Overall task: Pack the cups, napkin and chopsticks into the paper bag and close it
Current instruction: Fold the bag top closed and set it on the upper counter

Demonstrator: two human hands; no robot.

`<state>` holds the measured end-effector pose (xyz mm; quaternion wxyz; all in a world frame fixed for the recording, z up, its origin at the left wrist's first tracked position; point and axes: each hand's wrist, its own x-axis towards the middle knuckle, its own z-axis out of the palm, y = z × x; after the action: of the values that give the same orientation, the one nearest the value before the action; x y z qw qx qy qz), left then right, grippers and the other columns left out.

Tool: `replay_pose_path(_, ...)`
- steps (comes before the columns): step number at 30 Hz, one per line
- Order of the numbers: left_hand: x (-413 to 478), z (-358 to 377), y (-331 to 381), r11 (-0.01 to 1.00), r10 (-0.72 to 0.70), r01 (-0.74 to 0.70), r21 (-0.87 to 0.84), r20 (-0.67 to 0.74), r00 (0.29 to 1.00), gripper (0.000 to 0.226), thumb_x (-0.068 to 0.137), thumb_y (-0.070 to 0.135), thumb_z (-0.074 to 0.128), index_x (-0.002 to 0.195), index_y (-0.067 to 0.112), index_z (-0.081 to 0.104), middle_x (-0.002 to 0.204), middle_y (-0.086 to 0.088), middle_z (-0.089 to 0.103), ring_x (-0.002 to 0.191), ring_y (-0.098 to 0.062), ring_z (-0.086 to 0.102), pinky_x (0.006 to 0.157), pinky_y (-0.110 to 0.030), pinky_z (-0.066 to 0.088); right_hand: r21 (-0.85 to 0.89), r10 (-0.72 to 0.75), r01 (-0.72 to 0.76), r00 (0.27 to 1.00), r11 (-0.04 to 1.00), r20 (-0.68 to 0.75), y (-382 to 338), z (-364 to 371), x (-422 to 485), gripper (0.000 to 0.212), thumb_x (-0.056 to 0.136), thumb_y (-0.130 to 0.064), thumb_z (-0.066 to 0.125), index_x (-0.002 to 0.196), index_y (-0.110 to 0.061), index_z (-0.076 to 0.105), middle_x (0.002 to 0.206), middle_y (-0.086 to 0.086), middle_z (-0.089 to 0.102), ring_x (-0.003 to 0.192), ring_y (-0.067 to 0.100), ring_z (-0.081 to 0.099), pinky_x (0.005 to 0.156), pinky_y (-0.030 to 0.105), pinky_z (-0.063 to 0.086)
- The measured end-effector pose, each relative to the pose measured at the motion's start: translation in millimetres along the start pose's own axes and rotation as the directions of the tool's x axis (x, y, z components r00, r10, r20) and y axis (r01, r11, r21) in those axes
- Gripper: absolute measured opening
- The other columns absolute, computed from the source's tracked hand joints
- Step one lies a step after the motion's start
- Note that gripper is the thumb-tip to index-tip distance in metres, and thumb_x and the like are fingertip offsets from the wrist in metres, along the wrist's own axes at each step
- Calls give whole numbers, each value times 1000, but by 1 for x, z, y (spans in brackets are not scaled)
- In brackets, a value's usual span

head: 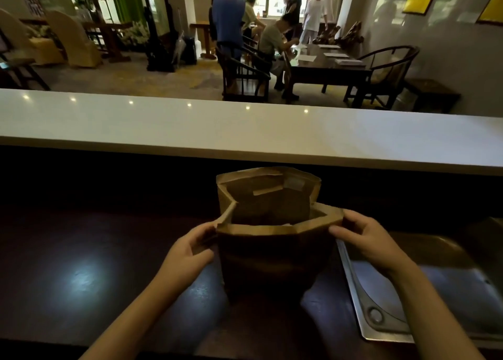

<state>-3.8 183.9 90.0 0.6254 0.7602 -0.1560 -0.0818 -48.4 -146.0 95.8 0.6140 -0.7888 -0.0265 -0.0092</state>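
On the dark counter (81, 251), the brown paper bag (275, 264) stands upright, mouth open.

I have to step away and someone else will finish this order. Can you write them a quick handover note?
Left hand pinches the left edge of the paper bag; right hand pinches the right edge.
Bag stands upright on the dark counter, mouth open.
Cups, napkin and chopsticks are not visible outside; the interior is too dark to confirm them.
Left: check contents, fold the top shut.
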Motion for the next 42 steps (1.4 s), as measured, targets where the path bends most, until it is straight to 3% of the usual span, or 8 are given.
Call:
replay_pose_path(11, 21, 10, 10, 988, 155, -155, 23, -1, 988, 20, 75, 14, 68, 84, 33, 69, 85, 12, 72, 82, -3, 66, 72, -9, 49, 263, -32, 80, 983, 961, -182, 12, 21, 15, 21, 75, -26, 63, 93, -26, 74, 95, -4, 75, 92, 10, 69, 71, 13, 52)
replay_pose_path(18, 54, 6, 8, 964, 232, -237, 117, 58, 971, 16, 81, 8, 63, 89, 22, 67, 130, 12, 40, 121, 7, 40, 92, -7, 40, 238, -46, 91, 981, 967, -187, 10, 17, 35, 21, 76, -25, 62, 94, -18, 72, 139, -22, 42, 123, -7, 43, 93, 22, 49)
replay_pose_path(21, 62, -4, 14, 890, 314, -350, 291, 163, 935, 14, 81, 14, 66, 94, 19, 66, 141, 8, 35, 132, -9, 31, 106, -26, 30, 327, 0, 24, 997, 945, -75, 9, 14, 40, 37, 77, -26, 64, 113, -31, 65, 132, -5, 57, 118, 13, 56, 97, 32, 49)
replay_pose_path(24, 72, -16, 27, 763, 318, -461, 454, 357, 878, 16, 81, 19, 65, 97, 22, 64, 139, 7, 41, 130, -16, 32, 111, -36, 26, 297, 4, 1, 1000, 955, -17, 13, 10, 44, 41, 77, -29, 64, 117, -22, 64, 125, -3, 62, 117, 22, 58, 101, 43, 46)
replay_pose_path(29, 86, -24, 48, 669, 25, -421, 613, 548, 836, 34, 87, 25, 57, 120, 30, 51, 105, 12, 49, 104, -5, 40, 87, -15, 34, 240, -21, 14, 999, 971, 28, 12, 7, 54, 20, 78, -24, 62, 92, -15, 74, 130, -23, 53, 119, 3, 52, 90, 26, 52)
replay_pose_path(32, 91, -23, 54, 569, -4, -465, 679, 567, 824, 21, 88, 28, 56, 106, 20, 53, 90, 8, 47, 84, 0, 40, 72, -18, 31, 246, -8, -9, 998, 969, 69, 10, 7, 59, 18, 79, -22, 61, 89, -13, 73, 136, -14, 49, 123, 10, 51, 98, 33, 46)
replay_pose_path(37, 91, -28, 47, 554, 83, -510, 658, 565, 821, 23, 86, 32, 57, 104, 18, 53, 98, 4, 48, 95, -11, 41, 78, -16, 29, 251, -27, 22, 999, 968, 18, 3, 9, 58, 21, 79, -25, 62, 95, -15, 72, 97, -6, 71, 98, 17, 66, 80, 25, 55)
replay_pose_path(42, 86, -27, 36, 615, 294, -515, 597, 433, 852, 23, 81, 24, 66, 101, 15, 59, 102, -2, 49, 95, -14, 43, 81, -13, 33, 295, -46, 103, 979, 950, -196, 4, 22, 52, 19, 76, -24, 65, 92, -22, 75, 91, -1, 76, 87, 16, 70, 70, 22, 57)
